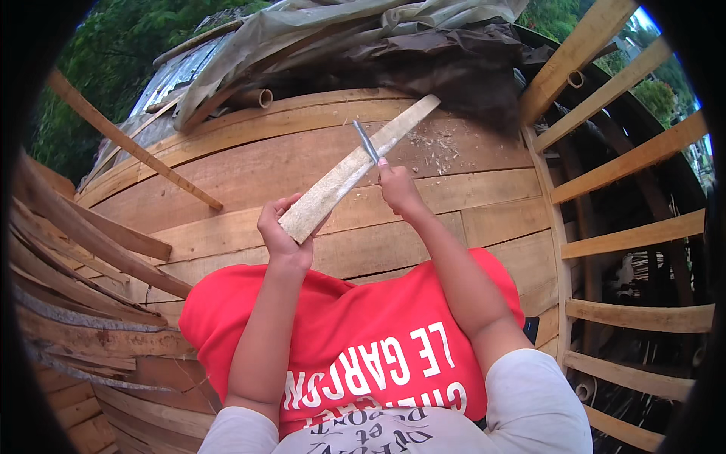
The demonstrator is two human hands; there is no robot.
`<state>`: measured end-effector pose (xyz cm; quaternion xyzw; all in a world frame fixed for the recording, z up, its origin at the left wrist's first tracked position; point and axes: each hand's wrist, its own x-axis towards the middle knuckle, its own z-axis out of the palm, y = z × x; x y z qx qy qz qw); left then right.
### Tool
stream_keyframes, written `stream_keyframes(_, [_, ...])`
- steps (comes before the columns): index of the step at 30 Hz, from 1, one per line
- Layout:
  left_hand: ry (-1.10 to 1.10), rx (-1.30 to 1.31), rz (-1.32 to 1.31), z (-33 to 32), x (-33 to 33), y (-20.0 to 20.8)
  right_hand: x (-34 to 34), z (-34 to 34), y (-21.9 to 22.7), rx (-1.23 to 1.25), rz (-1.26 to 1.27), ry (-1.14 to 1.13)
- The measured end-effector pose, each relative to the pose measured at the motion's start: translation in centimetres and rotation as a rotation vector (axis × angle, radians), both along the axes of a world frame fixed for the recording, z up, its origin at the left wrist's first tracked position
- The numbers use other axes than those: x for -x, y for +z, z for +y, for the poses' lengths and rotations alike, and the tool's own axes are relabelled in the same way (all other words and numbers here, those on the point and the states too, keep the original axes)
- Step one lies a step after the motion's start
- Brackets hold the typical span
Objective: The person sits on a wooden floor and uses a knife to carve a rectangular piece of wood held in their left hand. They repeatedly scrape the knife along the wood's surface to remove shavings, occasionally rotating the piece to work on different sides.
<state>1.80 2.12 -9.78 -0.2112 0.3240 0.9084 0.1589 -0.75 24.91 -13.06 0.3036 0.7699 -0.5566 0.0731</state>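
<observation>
My left hand [283, 229] is wrapped round the near end of a long pale wooden board [340, 181], which slants away to the far right. The board's far tip is close to the floor planks, by a dark sheet. In my right hand [398, 189] is a knife [365, 141] with a grey metal blade; my fingers hide its handle. The blade lies across the board about midway along, pointing to the far left. Whether its edge bites into the wood I cannot tell. Pale wood shavings [439, 151] are scattered on the planks beside the board's far half.
Wooden floor planks [499, 216] spread in front of my red-covered lap [355, 303]. A slatted wooden railing [635, 238] runs along the right. Bent poles and boards [91, 303] crowd the left. Plastic sheeting [302, 45] and a bamboo pole [261, 98] lie at the far edge.
</observation>
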Motion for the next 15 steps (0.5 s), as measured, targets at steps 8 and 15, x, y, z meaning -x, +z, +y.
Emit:
stream_keyframes(8, [0.006, 0.003, -0.007, -0.1, 0.1, -0.5, 0.4, 0.7, -0.1, 0.026, -0.089, -0.069])
stream_keyframes(15, [-0.003, -0.025, -0.032, 0.4, 0.2, -0.5, 0.0, -2.0, 1.0, -0.121, 0.026, -0.028])
